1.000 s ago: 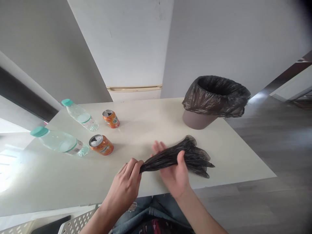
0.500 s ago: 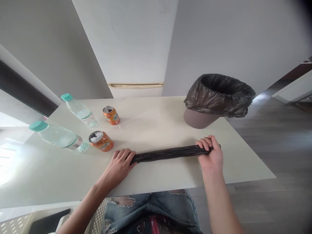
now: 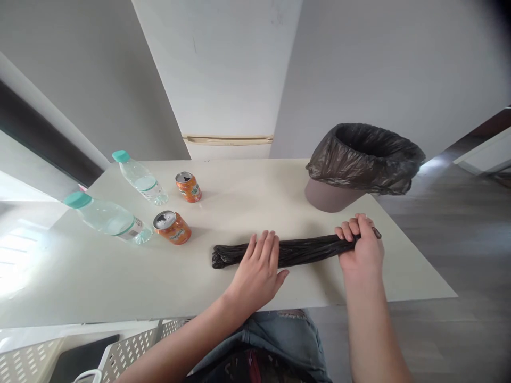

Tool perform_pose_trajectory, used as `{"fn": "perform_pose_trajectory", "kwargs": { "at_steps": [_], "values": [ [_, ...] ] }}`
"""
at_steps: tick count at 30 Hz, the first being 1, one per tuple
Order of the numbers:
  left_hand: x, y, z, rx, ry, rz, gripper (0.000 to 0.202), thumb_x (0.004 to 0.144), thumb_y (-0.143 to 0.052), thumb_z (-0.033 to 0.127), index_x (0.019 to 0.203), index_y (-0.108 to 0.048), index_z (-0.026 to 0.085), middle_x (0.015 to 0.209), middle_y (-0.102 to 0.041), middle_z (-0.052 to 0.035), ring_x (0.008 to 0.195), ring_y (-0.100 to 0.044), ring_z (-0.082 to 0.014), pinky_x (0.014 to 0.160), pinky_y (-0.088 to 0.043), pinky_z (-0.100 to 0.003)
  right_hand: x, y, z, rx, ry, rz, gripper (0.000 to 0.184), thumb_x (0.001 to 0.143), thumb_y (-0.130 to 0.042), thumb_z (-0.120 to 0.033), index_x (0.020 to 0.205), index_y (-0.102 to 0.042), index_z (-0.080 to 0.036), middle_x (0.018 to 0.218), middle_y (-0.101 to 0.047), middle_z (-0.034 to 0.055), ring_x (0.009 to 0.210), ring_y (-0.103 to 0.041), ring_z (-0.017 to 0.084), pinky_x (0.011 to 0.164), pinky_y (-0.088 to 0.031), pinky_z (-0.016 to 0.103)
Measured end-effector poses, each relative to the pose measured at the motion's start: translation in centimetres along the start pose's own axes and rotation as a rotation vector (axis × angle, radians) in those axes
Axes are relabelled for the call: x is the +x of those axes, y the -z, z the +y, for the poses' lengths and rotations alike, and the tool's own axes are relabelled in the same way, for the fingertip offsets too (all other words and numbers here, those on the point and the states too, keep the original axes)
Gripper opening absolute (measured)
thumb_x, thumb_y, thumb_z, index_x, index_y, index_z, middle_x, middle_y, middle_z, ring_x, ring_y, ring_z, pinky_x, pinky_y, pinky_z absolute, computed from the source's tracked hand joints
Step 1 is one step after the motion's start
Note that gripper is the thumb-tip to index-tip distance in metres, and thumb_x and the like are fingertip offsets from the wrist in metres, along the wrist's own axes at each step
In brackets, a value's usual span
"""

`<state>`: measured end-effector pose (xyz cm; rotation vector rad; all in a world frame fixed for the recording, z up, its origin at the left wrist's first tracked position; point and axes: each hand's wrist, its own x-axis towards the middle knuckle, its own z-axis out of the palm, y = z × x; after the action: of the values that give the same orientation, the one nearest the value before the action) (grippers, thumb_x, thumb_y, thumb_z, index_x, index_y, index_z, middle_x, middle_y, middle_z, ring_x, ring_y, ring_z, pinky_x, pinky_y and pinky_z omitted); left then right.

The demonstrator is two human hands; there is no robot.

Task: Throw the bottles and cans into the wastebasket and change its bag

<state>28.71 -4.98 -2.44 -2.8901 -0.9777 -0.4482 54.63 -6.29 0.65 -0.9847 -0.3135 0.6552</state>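
Note:
A black plastic garbage bag [image 3: 311, 251], bunched into a long narrow strip, stretches across the white table. Its right end is gripped in my right hand [image 3: 362, 244], with a short tip poking out past the fist. Flat across the strip, left of its middle, lies my left hand [image 3: 257, 268], fingers extended and thumb apart, pressing on it. Beyond my left hand the strip's loose left end rests on the tabletop. Behind my right hand stands a mauve trash bin [image 3: 331, 196] lined with another black bag [image 3: 359, 167].
Two open orange soda cans [image 3: 188, 187] stand on the left part of the table [image 3: 247, 191]. Two clear plastic bottles [image 3: 106, 217] with teal caps are farther left. A white fridge [image 3: 223, 69] is behind the table. White perforated baskets [image 3: 128, 348] sit below its front edge.
My left hand has let go of the bag's left end and moved right, now flat on the strip. My right hand keeps its grip, shifted slightly right in view.

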Motion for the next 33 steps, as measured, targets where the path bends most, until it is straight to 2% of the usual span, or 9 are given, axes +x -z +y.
{"fn": "perform_pose_trajectory", "kwargs": {
  "at_steps": [4, 7, 10, 13, 18, 21, 26, 29, 33],
  "values": [
    [2.3, -2.2, 1.1, 0.113, -0.057, -0.086, 0.044, 0.106, -0.042, 0.028, 0.143, -0.054, 0.007, 0.134, -0.063, -0.019, 0.121, -0.059, -0.0314, 0.102, -0.049, -0.047, 0.0, 0.1, -1.5, -0.021, 0.057, -0.028, 0.033, 0.088, -0.081, -0.027, 0.081, -0.049, -0.021, 0.063, -0.029, -0.0112, 0.049, -0.026, 0.006, 0.047, -0.032, 0.019],
    [2.7, -2.7, 1.3, 0.161, -0.12, -0.117, 0.032, 0.1, -0.041, 0.012, 0.122, -0.064, 0.011, 0.111, -0.064, -0.0144, 0.101, -0.059, -0.0269, 0.086, -0.05, -0.041, -0.3, 0.0, -2.4, -0.074, 0.168, -0.006, 0.03, 0.09, -0.077, -0.027, 0.081, -0.05, -0.021, 0.061, -0.031, -0.0105, 0.049, -0.027, 0.006, 0.048, -0.031, 0.02],
    [2.7, -2.4, 1.8, 0.119, -0.104, -0.085, 0.033, 0.1, -0.047, 0.022, 0.126, -0.062, 0.009, 0.113, -0.061, -0.0157, 0.103, -0.056, -0.0293, 0.089, -0.048, -0.043, -1.3, -0.9, -2.5, -0.215, 0.304, -0.023, 0.027, 0.093, -0.076, -0.033, 0.083, -0.055, -0.021, 0.061, -0.036, -0.0093, 0.05, -0.032, 0.007, 0.049, -0.031, 0.022],
    [2.8, -2.4, 2.5, 0.055, -0.09, -0.059, 0.053, 0.099, -0.053, 0.04, 0.137, -0.055, 0.004, 0.12, -0.058, -0.019, 0.107, -0.054, -0.0326, 0.094, -0.046, -0.048, -2.7, -2.2, -2.0, -0.417, 0.381, -0.12, 0.026, 0.096, -0.073, -0.04, 0.086, -0.06, -0.021, 0.061, -0.04, -0.0076, 0.053, -0.037, 0.009, 0.051, -0.033, 0.023],
    [3.6, -3.7, 2.7, 0.054, -0.118, -0.116, 0.021, 0.098, -0.047, 0.016, 0.112, -0.062, 0.012, 0.101, -0.058, -0.0127, 0.092, -0.054, -0.0275, 0.078, -0.044, -0.041, -4.7, -4.2, -1.8, -0.654, 0.405, -0.237, 0.025, 0.102, -0.064, -0.044, 0.092, -0.061, -0.021, 0.066, -0.047, -0.0047, 0.058, -0.042, 0.01, 0.054, -0.037, 0.023],
    [3.5, -3.1, 2.3, -0.005, -0.08, -0.152, 0.017, 0.097, -0.051, 0.018, 0.11, -0.062, 0.013, 0.101, -0.059, -0.0129, 0.093, -0.056, -0.0287, 0.078, -0.046, -0.042, -6.0, -5.0, -2.1, -0.826, 0.54, -0.294, 0.023, 0.105, -0.057, -0.042, 0.098, -0.061, -0.021, 0.071, -0.054, -0.0024, 0.06, -0.048, 0.011, 0.058, -0.041, 0.023],
    [-0.1, 0.4, -0.8, -0.141, -0.031, -0.071, 0.053, 0.096, -0.064, 0.051, 0.134, -0.056, 0.015, 0.127, -0.061, -0.017, 0.12, -0.055, -0.0355, 0.109, -0.044, -0.056, -6.0, -4.4, -2.3, -1.165, 0.829, -0.311, 0.017, 0.106, -0.054, -0.034, 0.101, -0.063, -0.02, 0.072, -0.06, -0.0012, 0.057, -0.049, 0.011, 0.062, -0.042, 0.023],
    [-3.4, 1.3, -3.7, -0.161, 0.065, 0.0, 0.044, 0.097, -0.066, 0.042, 0.134, -0.058, 0.02, 0.141, -0.057, -0.0164, 0.136, -0.05, -0.0372, 0.12, -0.035, -0.061, -5.4, -3.9, -2.3, -1.314, 0.808, -0.36, 0.019, 0.107, -0.05, -0.034, 0.106, -0.064, -0.021, 0.071, -0.059, -0.0012, 0.055, -0.049, 0.012, 0.059, -0.04, 0.025],
    [-6.0, 0.0, -5.9, -0.253, 0.147, -0.007, 0.035, 0.098, -0.065, 0.031, 0.132, -0.059, 0.023, 0.136, -0.063, -0.0128, 0.128, -0.057, -0.0328, 0.109, -0.049, -0.054, -7.3, -6.0, -1.6, -1.38, 0.714, -0.581, 0.043, 0.109, -0.044, -0.043, 0.142, -0.053, -0.016, 0.096, -0.067, 0.0113, 0.075, -0.063, 0.022, 0.067, -0.05, 0.033]
  ]
}}
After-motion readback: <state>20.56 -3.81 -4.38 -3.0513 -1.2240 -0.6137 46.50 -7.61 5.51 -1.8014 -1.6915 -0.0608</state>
